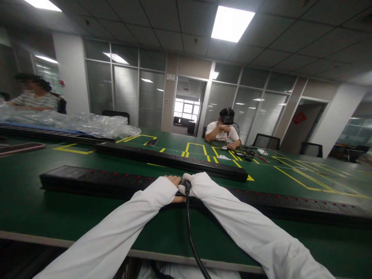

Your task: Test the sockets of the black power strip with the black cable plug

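Note:
A long black power strip (110, 183) with red dots along its top lies across the green table in front of me. My left hand (175, 186), bare below a white sleeve, is wrapped over the strip near its middle. Right beside it, my right hand (184, 184), in a whitish glove, closes round a black plug (187, 186) at the strip's top. From the plug a thick black cable (190, 232) runs down over the table's front edge. The contact between plug and strip is hidden by my hands.
Behind lies a second black strip (174, 161). Clear plastic wrap (95, 123) is piled at the back left, near a phone (152, 142). Across the table (87, 217) sits a person (222, 130) beside small cables; another person (36, 95) is at far left.

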Motion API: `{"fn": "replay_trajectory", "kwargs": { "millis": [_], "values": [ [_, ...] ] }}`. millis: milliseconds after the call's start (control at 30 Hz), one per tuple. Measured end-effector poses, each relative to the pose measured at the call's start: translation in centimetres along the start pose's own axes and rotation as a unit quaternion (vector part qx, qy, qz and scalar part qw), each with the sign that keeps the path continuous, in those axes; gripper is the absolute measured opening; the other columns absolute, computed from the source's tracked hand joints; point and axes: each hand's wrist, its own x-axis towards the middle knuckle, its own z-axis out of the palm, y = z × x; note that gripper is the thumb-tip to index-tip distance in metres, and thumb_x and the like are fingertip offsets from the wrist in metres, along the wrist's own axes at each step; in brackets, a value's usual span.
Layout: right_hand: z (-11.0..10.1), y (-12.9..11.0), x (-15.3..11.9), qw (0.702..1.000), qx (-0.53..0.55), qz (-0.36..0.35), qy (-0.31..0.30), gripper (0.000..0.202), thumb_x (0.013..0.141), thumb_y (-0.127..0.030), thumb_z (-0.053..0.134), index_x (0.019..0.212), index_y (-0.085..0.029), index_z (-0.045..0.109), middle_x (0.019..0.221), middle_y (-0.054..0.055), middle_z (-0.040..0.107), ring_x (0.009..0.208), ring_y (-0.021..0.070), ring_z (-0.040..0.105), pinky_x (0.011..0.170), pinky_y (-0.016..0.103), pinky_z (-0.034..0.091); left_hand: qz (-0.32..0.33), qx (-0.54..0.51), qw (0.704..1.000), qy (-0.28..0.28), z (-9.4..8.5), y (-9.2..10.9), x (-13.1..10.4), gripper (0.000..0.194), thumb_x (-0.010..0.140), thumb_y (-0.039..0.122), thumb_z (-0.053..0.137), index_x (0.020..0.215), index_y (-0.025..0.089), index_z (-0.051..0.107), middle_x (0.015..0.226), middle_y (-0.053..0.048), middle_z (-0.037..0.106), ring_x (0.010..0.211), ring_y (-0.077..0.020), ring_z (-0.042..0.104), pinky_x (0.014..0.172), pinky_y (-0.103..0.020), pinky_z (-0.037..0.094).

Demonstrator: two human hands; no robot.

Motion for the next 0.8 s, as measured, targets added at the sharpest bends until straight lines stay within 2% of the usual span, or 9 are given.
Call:
{"fn": "replay_trajectory", "kwargs": {
  "millis": [167,800],
  "values": [
    [0.15,-0.17,0.09,1.000,0.008,-0.003,-0.001,0.029,0.074,-0.044,0.042,0.081,-0.017,0.049,0.065,-0.003,0.051,0.053,0.0025,0.037,0.053,0.015,0.024,0.000,0.000,1.000,-0.004,-0.12,0.01,-0.05,0.067,0.052,0.070,0.044,0.095,0.019,0.047,0.086,-0.008,0.058,0.081,-0.0280,0.055,0.070,-0.039,0.039],
    [-0.07,-0.31,-0.07,1.000,0.018,0.008,-0.015,0.032,0.074,-0.046,0.041,0.082,-0.016,0.048,0.065,-0.003,0.050,0.055,0.0029,0.037,0.054,0.016,0.024,0.001,-0.004,1.000,-0.022,-0.59,0.10,-0.12,0.064,0.055,0.067,0.047,0.096,0.018,0.047,0.088,-0.009,0.057,0.083,-0.0284,0.054,0.071,-0.038,0.039]
  ]
}}
